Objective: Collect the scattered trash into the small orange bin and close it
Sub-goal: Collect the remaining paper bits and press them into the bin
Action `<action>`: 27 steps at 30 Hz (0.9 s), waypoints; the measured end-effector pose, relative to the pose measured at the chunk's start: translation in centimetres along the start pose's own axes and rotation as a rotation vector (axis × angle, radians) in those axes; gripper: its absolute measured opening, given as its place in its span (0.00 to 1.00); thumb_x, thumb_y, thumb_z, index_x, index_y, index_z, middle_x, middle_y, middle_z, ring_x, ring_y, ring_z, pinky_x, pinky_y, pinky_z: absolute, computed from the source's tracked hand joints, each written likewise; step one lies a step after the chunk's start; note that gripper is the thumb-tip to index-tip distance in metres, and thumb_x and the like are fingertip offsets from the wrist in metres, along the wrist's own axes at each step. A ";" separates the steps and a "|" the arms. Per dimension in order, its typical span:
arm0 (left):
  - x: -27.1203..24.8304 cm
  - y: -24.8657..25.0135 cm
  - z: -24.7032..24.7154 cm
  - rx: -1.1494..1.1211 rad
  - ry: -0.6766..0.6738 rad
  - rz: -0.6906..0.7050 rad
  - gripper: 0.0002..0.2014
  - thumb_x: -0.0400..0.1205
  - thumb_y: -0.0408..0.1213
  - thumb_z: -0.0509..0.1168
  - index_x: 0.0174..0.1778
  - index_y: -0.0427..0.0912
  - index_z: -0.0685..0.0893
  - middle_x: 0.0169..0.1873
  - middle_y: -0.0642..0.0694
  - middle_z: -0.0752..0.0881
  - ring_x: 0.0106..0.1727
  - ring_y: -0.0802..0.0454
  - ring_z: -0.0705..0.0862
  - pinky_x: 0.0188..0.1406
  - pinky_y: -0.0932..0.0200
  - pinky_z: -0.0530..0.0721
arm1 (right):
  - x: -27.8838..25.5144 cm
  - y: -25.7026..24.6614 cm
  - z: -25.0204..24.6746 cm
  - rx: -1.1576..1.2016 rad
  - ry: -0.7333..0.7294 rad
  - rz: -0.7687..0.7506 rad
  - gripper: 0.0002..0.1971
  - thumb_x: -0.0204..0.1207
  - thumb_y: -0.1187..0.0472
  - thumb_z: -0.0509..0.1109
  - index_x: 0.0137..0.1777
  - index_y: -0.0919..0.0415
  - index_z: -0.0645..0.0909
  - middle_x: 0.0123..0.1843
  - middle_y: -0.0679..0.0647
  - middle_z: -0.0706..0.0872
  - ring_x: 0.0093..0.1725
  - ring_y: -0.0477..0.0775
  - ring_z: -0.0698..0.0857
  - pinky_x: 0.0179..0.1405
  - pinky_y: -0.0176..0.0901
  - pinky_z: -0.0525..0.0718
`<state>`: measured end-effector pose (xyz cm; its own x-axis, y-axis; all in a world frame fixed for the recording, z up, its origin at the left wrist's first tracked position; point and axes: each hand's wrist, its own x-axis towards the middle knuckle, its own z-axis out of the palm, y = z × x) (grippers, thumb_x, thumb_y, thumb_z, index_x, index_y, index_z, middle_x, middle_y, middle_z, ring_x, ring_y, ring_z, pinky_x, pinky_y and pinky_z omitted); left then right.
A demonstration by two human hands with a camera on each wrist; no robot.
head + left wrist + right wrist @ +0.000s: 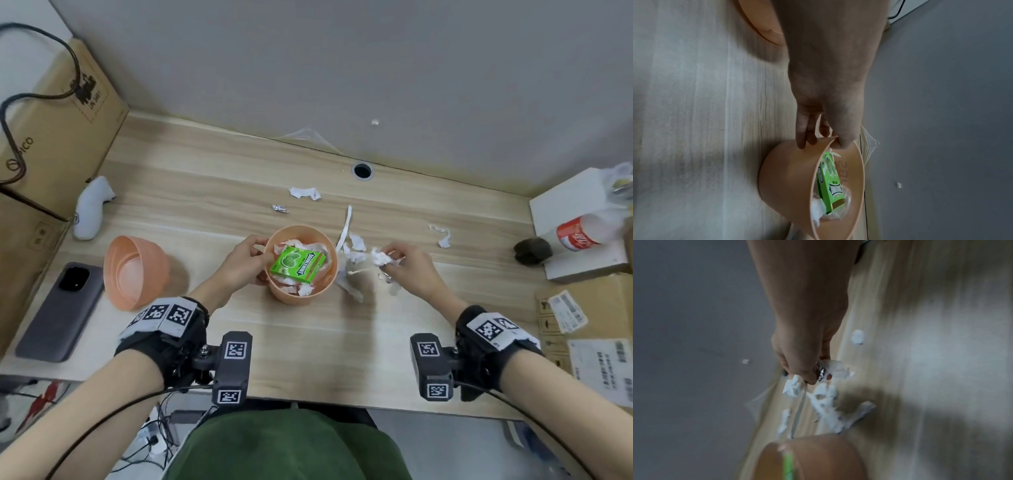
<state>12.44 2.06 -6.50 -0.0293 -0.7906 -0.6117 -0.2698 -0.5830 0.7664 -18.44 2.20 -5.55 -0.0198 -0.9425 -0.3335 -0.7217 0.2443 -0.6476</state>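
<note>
The small orange bin [327, 284] stands open mid-table with a green gum box [297, 266] and paper scraps inside. My left hand [241, 265] grips its left rim [824, 142], thumb inside, fingers outside. My right hand [407, 269] hovers just right of the bin and pinches crumpled white paper [381, 257] plus a foil bit [820, 371]. More torn paper [351, 274] lies under it. The bin's orange lid [135, 270] lies upturned at the left. Further scraps [305, 193] [442, 236] and a foil wrapper [280, 208] lie behind.
A phone [58, 311] lies at the left front, a white controller [90, 212] behind it, cardboard boxes [51, 126] at the far left. At the right stand a white box [579, 212], a toppled bottle [582, 233], a dark lump [532, 251] and a carton [589, 325].
</note>
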 end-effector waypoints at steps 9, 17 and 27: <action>-1.3 0.8 0.3 -0.064 -0.133 0.020 0.20 0.80 0.33 0.71 0.66 0.41 0.76 0.40 0.40 0.82 0.31 0.52 0.85 0.39 0.56 0.92 | -0.5 -11.1 1.5 -0.196 -0.110 -0.245 0.10 0.70 0.66 0.70 0.50 0.56 0.84 0.42 0.55 0.87 0.41 0.52 0.82 0.37 0.40 0.71; -2.5 0.4 0.1 -0.045 -0.220 0.072 0.24 0.78 0.23 0.69 0.68 0.41 0.73 0.38 0.43 0.77 0.32 0.53 0.85 0.55 0.42 0.89 | 1.6 -11.7 7.2 -0.567 -0.169 -0.147 0.14 0.71 0.74 0.61 0.56 0.67 0.78 0.56 0.68 0.84 0.57 0.69 0.84 0.44 0.49 0.78; -1.2 1.0 -0.6 -0.045 -0.142 0.075 0.26 0.76 0.24 0.71 0.69 0.42 0.74 0.37 0.45 0.78 0.28 0.52 0.84 0.40 0.52 0.92 | -1.6 -12.4 1.3 -0.031 -0.571 -0.198 0.29 0.78 0.74 0.57 0.76 0.50 0.68 0.56 0.33 0.78 0.49 0.34 0.82 0.50 0.33 0.86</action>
<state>12.76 2.31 -4.94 -0.1844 -0.7996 -0.5714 -0.2183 -0.5336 0.8171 -8.60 0.97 2.14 0.4855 -0.6960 -0.5290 -0.6937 0.0616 -0.7177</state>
